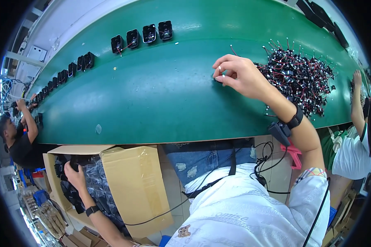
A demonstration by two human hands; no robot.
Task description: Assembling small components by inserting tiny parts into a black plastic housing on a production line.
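Note:
Over the green table, my right hand (240,76) is closed in a pinch on a small black part with a thin wire and white connector (219,69); the fingers hide most of it. Beside it spreads a big pile of small black parts with red and black wires (299,78). My left hand (75,176) reaches into an open cardboard box (138,181) below the table edge. Its fingers are closed on a black casing (73,163), seen only in part. Around it lie more black items, many in clear plastic wrap (97,177).
A row of black box-shaped units (132,39) runs along the far side of the green table (160,99) and curves left. A person (18,129) works at the left end, another (352,152) at the right. Black cables (264,158) hang near my right side.

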